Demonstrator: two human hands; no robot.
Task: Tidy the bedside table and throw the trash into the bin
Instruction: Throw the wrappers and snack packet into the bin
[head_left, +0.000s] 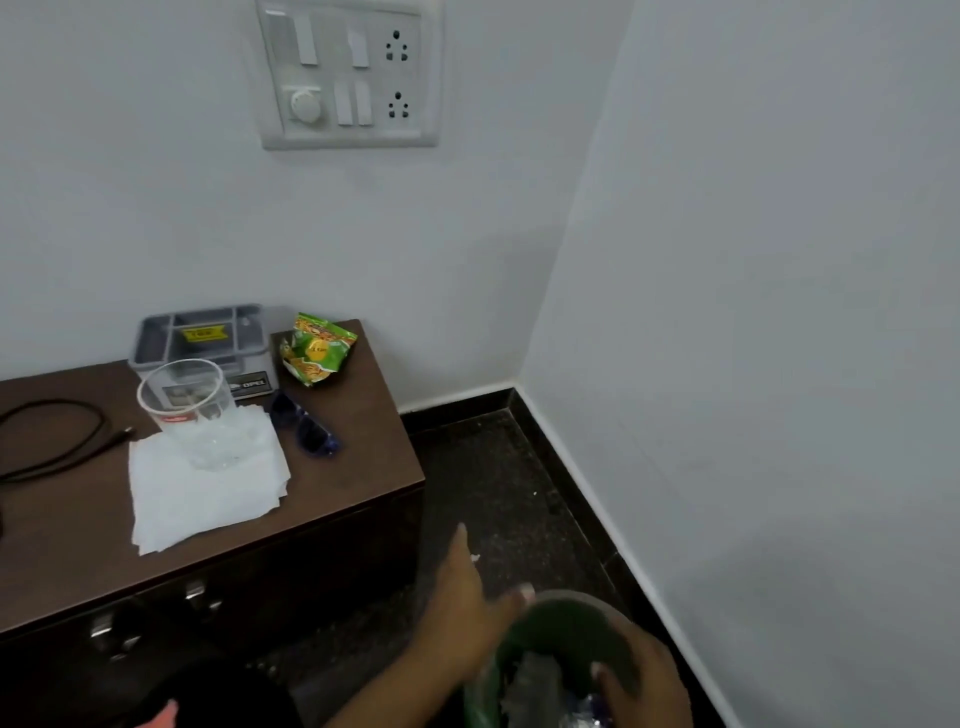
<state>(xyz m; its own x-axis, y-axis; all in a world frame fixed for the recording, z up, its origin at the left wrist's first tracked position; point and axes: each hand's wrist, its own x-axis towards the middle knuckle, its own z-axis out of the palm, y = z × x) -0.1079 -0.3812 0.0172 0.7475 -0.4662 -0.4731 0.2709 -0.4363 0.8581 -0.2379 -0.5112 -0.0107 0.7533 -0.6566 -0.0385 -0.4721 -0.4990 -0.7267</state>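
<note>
A dark brown bedside table (358, 467) stands against the wall at left. On it lie a white tissue (208, 493), a clear plastic cup (182, 397) on its side, blue sunglasses (306, 426), a green snack wrapper (317, 348) and a black cable (57, 436). A green bin (566, 623) sits on the floor at the bottom, with crumpled trash inside. My left hand (462, 613) hovers at the bin's left rim, fingers spread, holding nothing. My right hand (644, 680) grips the bin's right rim.
A grey organiser tray (202, 332) stands at the back of the table by the wall. A switch and socket panel (348, 73) hangs above. Dark speckled floor (493, 467) runs between the table and the right wall, into the corner.
</note>
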